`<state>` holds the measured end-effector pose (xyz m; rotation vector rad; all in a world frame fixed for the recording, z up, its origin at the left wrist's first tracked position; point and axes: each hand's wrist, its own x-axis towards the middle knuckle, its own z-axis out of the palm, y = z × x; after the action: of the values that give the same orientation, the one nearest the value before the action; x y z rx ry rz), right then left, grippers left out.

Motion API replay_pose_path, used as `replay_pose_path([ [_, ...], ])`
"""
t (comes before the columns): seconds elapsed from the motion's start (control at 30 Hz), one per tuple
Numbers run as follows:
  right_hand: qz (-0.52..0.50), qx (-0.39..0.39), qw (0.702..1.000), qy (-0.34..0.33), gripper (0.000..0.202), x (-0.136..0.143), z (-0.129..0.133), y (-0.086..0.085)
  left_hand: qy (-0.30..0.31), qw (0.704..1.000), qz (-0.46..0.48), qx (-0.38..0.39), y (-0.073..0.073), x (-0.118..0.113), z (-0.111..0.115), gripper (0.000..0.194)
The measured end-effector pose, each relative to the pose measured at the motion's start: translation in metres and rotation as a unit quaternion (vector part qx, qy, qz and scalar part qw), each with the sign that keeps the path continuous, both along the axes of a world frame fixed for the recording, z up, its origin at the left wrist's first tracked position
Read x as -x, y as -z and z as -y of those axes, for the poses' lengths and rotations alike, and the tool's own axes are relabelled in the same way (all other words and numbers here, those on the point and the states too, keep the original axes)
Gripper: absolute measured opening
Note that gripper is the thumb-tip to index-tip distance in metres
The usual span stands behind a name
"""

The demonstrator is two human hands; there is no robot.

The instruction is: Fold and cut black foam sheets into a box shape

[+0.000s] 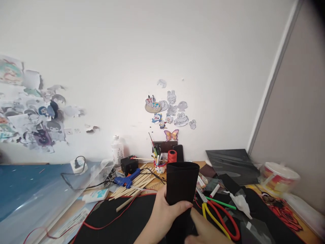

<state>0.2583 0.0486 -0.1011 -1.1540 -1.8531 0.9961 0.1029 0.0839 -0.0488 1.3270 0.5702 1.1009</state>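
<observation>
A black flattened tube (181, 184), which looks like card or foam sheet, stands upright in front of me with its open end at the top. My left hand (166, 211) is closed around its left side, the thumb lying across the near face. Low on the right edge, my right hand (203, 227) holds the same tube, with a finger running up beside the left thumb. The tube's lower end is dark and partly hidden. Just right of it lie scissors with red and yellow handles (225, 220) and a green stick (220, 202).
A black mat (111, 217) covers the desk front. Behind it are wooden sticks (138, 183), a blue glue gun (127, 178), a pen cup (159, 167) and a red thread spool (172, 156). Clear plastic sheeting (63, 200) is at left; a tub (279, 176) stands right.
</observation>
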Motion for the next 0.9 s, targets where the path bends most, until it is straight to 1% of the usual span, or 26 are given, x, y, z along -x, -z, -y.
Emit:
replay_pose_path([
  [0.03, 0.037, -0.011, 0.999, 0.027, 0.066, -0.009, 0.003, -0.014, -0.002, 1.0, 0.007, 0.004, 0.0, -0.001, 0.001, 0.035],
  [0.07, 0.067, -0.036, 0.994, 0.076, 0.06, -0.016, 0.006, -0.03, 0.001, 1.0, 0.015, 0.007, -0.001, -0.001, 0.001, 0.035],
  [0.13, 0.11, -0.122, 0.973, 0.161, 0.054, -0.025, 0.013, -0.063, 0.012, 0.999, 0.03, 0.013, -0.002, -0.003, 0.001, 0.036],
  [0.17, 0.12, -0.17, 0.959, 0.191, 0.051, -0.025, 0.017, -0.08, 0.016, 0.999, 0.035, 0.016, -0.002, -0.003, 0.0, 0.036],
  [0.23, 0.148, -0.263, 0.93, 0.21, 0.047, -0.021, 0.023, -0.112, 0.017, 0.999, 0.042, 0.02, -0.002, -0.004, -0.001, 0.036],
  [0.3, 0.18, -0.346, 0.894, 0.222, 0.049, -0.011, 0.026, -0.138, 0.021, 0.998, 0.052, 0.019, -0.001, -0.005, -0.003, 0.036],
  [0.37, 0.223, -0.392, 0.869, 0.203, 0.055, 0.001, 0.023, -0.156, 0.024, 0.997, 0.07, 0.017, 0.0, -0.005, -0.004, 0.035],
  [0.4, 0.242, -0.402, 0.863, 0.187, 0.057, 0.006, 0.02, -0.163, 0.024, 0.996, 0.079, 0.014, 0.0, -0.005, -0.004, 0.034],
  [0.43, 0.257, -0.406, 0.861, 0.167, 0.056, 0.012, 0.016, -0.168, 0.022, 0.996, 0.086, 0.01, 0.0, -0.006, -0.004, 0.033],
  [0.5, 0.265, -0.395, 0.87, 0.132, 0.045, 0.021, 0.005, -0.174, 0.021, 0.995, 0.092, 0.005, 0.0, -0.006, -0.004, 0.03],
  [0.6, 0.24, -0.346, 0.901, 0.108, 0.019, 0.029, -0.008, -0.177, 0.033, 0.995, 0.09, 0.009, -0.001, -0.007, -0.004, 0.028],
  [0.63, 0.227, -0.328, 0.911, 0.108, 0.014, 0.03, -0.011, -0.176, 0.034, 0.995, 0.089, 0.009, -0.001, -0.007, -0.004, 0.027],
  [0.7, 0.206, -0.299, 0.926, 0.107, 0.01, 0.032, -0.014, -0.174, 0.028, 0.996, 0.087, 0.006, 0.0, -0.007, -0.005, 0.027],
  [0.77, 0.192, -0.283, 0.934, 0.1, 0.01, 0.032, -0.016, -0.171, 0.029, 0.995, 0.09, 0.007, 0.0, -0.008, -0.006, 0.027],
  [0.9, 0.18, -0.277, 0.94, 0.088, 0.011, 0.034, -0.019, -0.168, 0.037, 0.994, 0.1, 0.02, -0.001, -0.008, -0.006, 0.024],
])
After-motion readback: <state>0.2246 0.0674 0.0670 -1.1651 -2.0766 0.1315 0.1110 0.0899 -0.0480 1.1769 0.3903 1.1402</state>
